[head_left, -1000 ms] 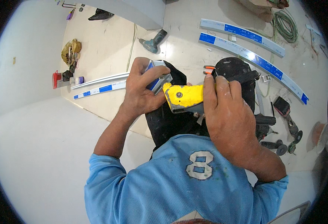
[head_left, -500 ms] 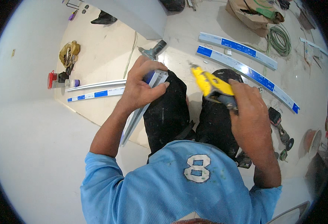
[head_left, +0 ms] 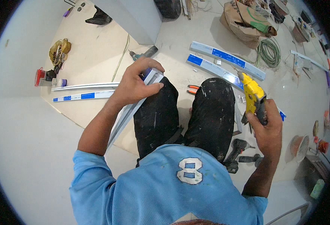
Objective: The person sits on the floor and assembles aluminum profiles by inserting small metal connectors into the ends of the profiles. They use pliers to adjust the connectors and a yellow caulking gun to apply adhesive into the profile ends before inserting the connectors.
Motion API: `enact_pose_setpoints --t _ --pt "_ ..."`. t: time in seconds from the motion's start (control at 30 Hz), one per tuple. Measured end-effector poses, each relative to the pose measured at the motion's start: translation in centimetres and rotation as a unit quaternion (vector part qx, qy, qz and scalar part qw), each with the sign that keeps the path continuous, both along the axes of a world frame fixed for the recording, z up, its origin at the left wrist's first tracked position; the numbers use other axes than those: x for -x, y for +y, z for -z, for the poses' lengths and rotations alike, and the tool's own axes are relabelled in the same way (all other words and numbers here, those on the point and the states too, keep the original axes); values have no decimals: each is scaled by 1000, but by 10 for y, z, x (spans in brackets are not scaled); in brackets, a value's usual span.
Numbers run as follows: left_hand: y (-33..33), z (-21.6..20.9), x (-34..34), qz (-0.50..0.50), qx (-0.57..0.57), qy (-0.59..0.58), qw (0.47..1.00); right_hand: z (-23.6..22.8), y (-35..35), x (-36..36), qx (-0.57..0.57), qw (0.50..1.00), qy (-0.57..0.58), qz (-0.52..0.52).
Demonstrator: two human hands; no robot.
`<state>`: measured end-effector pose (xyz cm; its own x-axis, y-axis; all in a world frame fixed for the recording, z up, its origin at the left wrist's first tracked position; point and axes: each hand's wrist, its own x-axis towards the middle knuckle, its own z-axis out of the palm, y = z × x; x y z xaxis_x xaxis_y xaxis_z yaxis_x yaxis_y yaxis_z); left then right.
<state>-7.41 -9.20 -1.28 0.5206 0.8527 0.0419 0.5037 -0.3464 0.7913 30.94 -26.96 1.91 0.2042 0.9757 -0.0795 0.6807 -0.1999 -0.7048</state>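
Note:
My left hand (head_left: 136, 80) grips the end of a silver aluminium profile (head_left: 126, 115) with blue film at its top. The profile slants down along the outside of my left thigh, its lower part behind my forearm. My right hand (head_left: 268, 127) is wrapped round the dark handle of a yellow-and-black drill (head_left: 252, 91). Its narrow tip points up and to the left, just over a blue-and-white wrapped profile (head_left: 213, 70) on the floor. The drill is apart from the profile in my left hand.
Pliers (head_left: 192, 89) with orange handles lie beyond my knees. A cordless drill (head_left: 235, 153) rests by my right thigh, another drill (head_left: 143, 53) beyond my left hand. More profiles (head_left: 84, 96) lie left. A coiled hose (head_left: 268, 52) and brown sack (head_left: 243, 24) are far right.
My right hand has swung the drill right, away from my knees, and its tip now points more upward. My left hand still grips the profile. The pliers have come into sight.

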Motion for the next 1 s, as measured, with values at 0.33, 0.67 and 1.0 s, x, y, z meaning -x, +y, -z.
enact_pose_setpoints --t 0.33,0.67,1.0 --pt "12 -6 -2 4 100 13 995 -31 1 -7 9 969 233 78" --pt "19 12 7 -16 150 -44 988 21 9 20 75 922 377 49" --pt "20 8 1 -29 174 -58 983 35 6 27 116 900 415 66"
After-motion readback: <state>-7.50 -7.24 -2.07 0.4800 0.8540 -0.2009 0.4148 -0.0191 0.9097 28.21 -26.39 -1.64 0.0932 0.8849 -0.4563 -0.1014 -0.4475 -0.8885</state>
